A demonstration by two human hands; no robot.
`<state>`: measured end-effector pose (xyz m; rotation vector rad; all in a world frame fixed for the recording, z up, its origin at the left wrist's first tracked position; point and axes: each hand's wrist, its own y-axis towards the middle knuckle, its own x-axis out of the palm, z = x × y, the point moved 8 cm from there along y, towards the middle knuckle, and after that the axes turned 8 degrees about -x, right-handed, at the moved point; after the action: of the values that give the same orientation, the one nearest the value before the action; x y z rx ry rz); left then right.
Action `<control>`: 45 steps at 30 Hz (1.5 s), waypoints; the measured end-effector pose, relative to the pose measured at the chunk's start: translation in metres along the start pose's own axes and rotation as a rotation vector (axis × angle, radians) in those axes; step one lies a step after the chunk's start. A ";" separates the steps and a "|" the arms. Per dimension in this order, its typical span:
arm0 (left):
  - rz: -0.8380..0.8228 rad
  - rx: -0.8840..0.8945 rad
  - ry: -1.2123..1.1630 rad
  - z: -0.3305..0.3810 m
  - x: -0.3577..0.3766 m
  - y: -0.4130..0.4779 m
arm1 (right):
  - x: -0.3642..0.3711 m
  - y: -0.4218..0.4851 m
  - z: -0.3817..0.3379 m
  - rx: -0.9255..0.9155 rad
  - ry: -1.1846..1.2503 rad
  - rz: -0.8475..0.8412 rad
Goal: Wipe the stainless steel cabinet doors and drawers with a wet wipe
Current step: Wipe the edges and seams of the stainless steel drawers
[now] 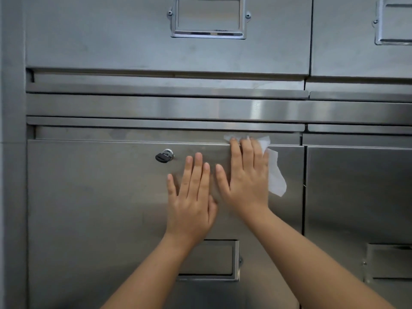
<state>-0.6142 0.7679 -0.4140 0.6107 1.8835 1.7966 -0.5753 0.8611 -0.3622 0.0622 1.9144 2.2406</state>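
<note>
A stainless steel cabinet door (93, 208) fills the lower middle of the view. My right hand (246, 177) lies flat near the door's top right edge and presses a white wet wipe (275, 175) against the steel; the wipe sticks out above the fingertips and to the right of the hand. My left hand (191, 195) rests flat on the same door just to the left, fingers spread, holding nothing. Above is a steel drawer (111, 41) with a chrome label frame (208, 17).
A black key sits in the lock (164, 156) left of my left hand. A label frame (214, 260) lies low on the door, partly behind my left forearm. A second door (356, 197) and drawer (347, 41) stand to the right. A horizontal rail (156, 105) separates drawers from doors.
</note>
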 end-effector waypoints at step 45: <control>-0.121 -0.134 -0.059 -0.131 -0.012 0.004 | 0.001 0.022 -0.056 -0.279 0.161 -0.053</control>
<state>-0.6847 0.6569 -0.4048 0.4858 1.7077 1.7896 -0.5875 0.8034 -0.3494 -0.2124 1.6320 2.5187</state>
